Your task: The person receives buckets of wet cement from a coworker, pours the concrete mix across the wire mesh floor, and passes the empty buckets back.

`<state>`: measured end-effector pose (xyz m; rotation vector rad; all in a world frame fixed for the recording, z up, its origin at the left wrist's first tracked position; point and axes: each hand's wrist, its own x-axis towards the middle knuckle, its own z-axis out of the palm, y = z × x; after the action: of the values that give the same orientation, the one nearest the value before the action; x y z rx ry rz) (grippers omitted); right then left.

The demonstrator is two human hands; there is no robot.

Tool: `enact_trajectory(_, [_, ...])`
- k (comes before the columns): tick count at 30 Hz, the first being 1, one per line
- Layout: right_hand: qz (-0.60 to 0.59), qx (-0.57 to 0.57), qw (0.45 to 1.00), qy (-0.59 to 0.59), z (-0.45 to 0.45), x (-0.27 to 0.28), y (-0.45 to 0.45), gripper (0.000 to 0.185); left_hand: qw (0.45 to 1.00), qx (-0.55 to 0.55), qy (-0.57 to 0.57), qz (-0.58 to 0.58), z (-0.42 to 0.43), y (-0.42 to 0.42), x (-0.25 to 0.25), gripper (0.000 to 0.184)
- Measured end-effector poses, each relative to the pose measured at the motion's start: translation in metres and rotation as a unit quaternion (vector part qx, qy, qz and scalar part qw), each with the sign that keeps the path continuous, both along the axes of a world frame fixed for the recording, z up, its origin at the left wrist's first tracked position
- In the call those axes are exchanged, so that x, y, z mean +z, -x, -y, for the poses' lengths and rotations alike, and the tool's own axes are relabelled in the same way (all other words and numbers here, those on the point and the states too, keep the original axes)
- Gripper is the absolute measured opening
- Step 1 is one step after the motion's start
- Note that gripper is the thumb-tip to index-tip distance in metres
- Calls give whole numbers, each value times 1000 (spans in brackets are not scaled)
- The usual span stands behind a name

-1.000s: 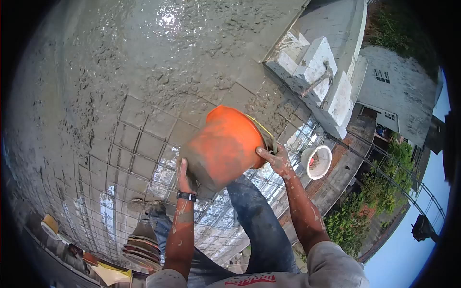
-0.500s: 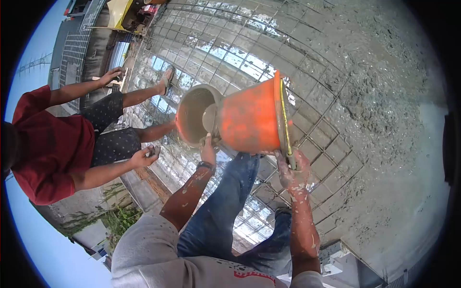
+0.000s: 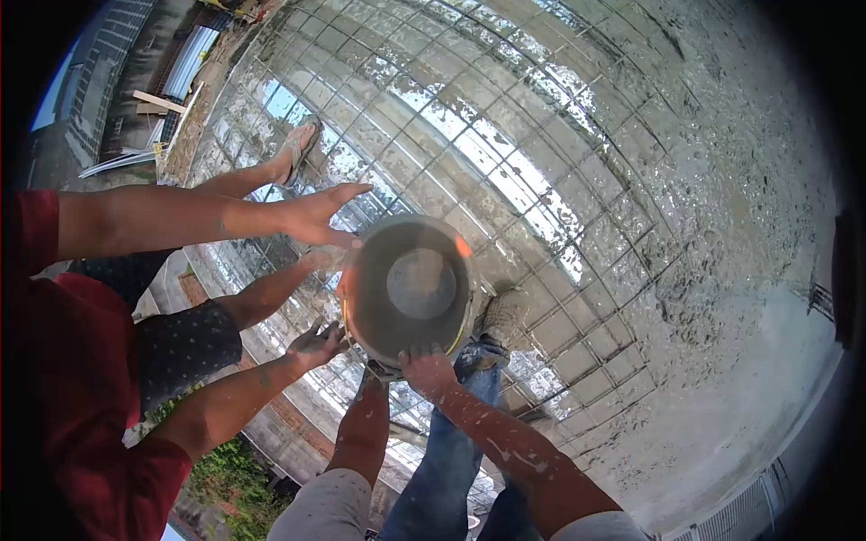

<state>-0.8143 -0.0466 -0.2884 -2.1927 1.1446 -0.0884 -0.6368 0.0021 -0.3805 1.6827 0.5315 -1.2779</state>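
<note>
A bucket (image 3: pixel 386 334) with a grey, cement-smeared inside and orange showing at its edges faces me mouth-up. My right hand (image 3: pixel 428 370) is closed over its near rim, fingers hooked inside. Against the bucket's near left side is my left hand (image 3: pixel 379 371), its fingers mostly hidden by the bucket. A co-worker's hand (image 3: pixel 316 216) reaches to the far left rim, fingers spread. The co-worker's other hand (image 3: pixel 316 346) is open close to the bucket's left side. Whether a second bucket is nested within or below I cannot tell.
A grid of steel rebar (image 3: pixel 541 180) lies over wet, shiny ground. Wet concrete (image 3: pixel 722 234) spreads along the right. The co-worker's sandalled foot (image 3: pixel 300 149) stands on the grid at the left. Planks (image 3: pixel 158 101) and metal sheets lie beyond.
The orange bucket, tipped sideways above another before, no longer shows on its side. My right hand has moved left onto a rim. The co-worker has come closer, both hands reaching to the bucket.
</note>
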Motion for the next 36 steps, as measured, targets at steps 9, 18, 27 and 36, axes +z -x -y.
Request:
enact_trajectory(9, [-45, 24, 989, -138, 15, 49, 57, 29, 992, 37, 76, -97, -29, 30, 23, 37])
enact_trajectory(18, [75, 85, 992, 58, -174, 128, -64, 32, 967, -143, -172, 125, -214, -98, 271, 68])
enact_trajectory(27, [192, 142, 924, -300, -242, 382, -365, 48, 937, 210, -41, 274, -396, -314, 506, 37])
enact_trajectory(36, [239, 245, 853, -393, -211, 420, -626, 74, 908, 364, 102, 182, -390, -532, 527, 45])
